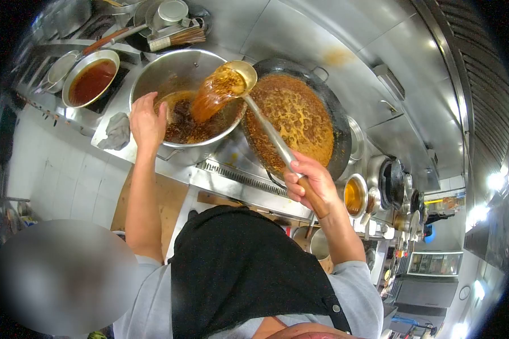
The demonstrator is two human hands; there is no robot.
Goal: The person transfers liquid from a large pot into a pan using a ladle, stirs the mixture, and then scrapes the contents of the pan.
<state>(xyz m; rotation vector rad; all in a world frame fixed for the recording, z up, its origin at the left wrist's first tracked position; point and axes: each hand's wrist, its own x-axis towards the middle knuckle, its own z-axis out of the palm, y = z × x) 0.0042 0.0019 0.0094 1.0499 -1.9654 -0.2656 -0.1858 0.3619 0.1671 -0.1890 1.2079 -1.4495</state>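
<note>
Ladle tipped over the steel pot, its brown liquid pouring in.

The right grip is closed round the ladle's wooden handle; the ladle's bowl hangs at the pot's right rim, hiding part of it. The left grip lies at the opposite rim, fingers extended; I cannot tell whether it grasps the metal. Dark, grainy liquid covers the pot's bottom. Just beside it, a black wok carries a foamy orange-brown liquid, the ladle's handle crossing in front. Left of the pot, a pan contains reddish-brown liquid; right of the wok, a bowl has amber liquid. A grey cloth lies on the bench near the left grip; a bristle brush rests behind the pot.
</note>
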